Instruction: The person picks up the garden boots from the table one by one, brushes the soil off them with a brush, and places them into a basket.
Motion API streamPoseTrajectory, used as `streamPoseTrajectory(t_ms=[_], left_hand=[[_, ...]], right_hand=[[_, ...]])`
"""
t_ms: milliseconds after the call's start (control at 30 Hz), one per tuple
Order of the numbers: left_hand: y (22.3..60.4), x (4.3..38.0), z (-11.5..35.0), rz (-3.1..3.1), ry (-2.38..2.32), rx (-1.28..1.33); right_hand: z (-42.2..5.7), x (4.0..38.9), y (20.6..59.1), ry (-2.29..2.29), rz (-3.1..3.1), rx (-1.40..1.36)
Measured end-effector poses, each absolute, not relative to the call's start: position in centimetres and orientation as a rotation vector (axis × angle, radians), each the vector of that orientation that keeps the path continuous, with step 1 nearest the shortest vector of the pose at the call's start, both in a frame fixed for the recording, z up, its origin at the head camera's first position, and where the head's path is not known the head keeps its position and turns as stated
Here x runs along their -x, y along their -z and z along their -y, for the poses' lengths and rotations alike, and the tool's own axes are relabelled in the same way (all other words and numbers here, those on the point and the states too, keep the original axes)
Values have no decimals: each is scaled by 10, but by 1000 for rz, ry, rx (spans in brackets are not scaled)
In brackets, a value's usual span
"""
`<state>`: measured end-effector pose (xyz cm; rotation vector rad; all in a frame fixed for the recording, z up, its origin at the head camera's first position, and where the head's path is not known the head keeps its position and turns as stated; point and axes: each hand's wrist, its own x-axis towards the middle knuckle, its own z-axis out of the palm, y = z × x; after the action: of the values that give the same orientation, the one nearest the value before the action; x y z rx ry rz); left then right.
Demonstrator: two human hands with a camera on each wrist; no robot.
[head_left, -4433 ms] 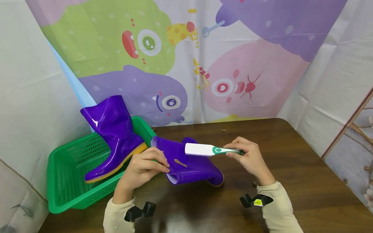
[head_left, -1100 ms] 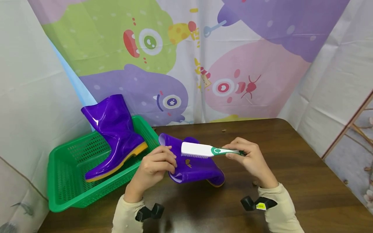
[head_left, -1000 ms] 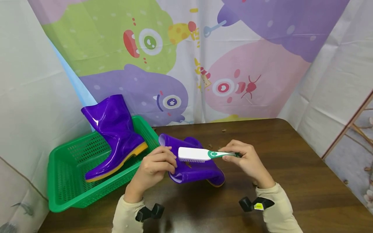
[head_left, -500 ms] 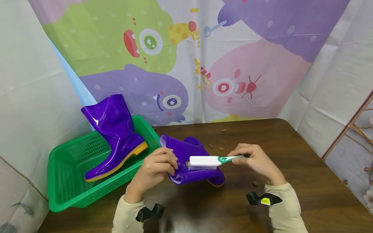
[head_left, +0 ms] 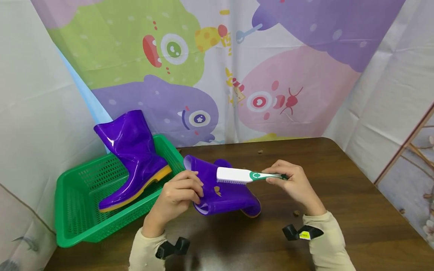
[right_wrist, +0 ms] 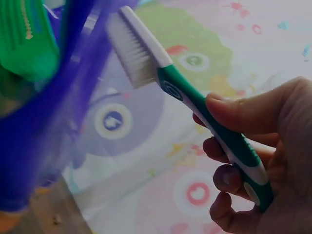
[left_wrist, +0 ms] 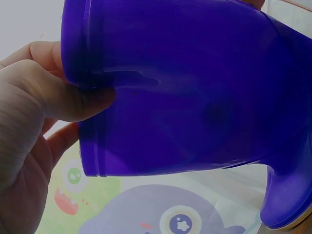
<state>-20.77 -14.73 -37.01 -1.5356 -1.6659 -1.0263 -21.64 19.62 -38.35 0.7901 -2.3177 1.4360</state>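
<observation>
A purple rain boot (head_left: 230, 195) with a yellow sole lies sideways over the table, its open top toward the left. My left hand (head_left: 179, 194) pinches the rim of the shaft; in the left wrist view the thumb presses the outside near a fold. A brown patch (head_left: 217, 191) shows on the shaft. In my right hand (head_left: 291, 180) is a white-and-green scrubbing brush (head_left: 234, 175), gripped by its handle, bristles facing the boot. The right wrist view shows the fingers curled round the brush handle (right_wrist: 219, 131) and the white bristles (right_wrist: 131, 53) close beside the purple boot.
A second purple boot (head_left: 135, 162) leans in a green plastic basket (head_left: 101, 235) at the left of the brown table (head_left: 322, 169). Small brown bits (head_left: 296, 213) lie on the table. A cartoon-printed cloth (head_left: 271, 75) hangs behind it.
The brush has passed back and forth over the shaft; since half a second ago it has risen, uncovering the brown patch. Over the longer span, my left hand and the boot's rim have shifted slightly right.
</observation>
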Motion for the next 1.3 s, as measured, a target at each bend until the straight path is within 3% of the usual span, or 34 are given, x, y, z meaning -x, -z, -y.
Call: streamPoseTrajectory(t_ms=[400, 800, 1300], left_hand=[[370, 210, 148, 1656, 1012, 1580], [370, 209, 148, 1655, 1021, 1566], [371, 213, 149, 1576, 1066, 1556]], right_hand=[[-199, 216, 386, -1551, 2456, -942], [-224, 208, 371, -1419, 2501, -833], [-184, 215, 383, -1581, 2219, -984]])
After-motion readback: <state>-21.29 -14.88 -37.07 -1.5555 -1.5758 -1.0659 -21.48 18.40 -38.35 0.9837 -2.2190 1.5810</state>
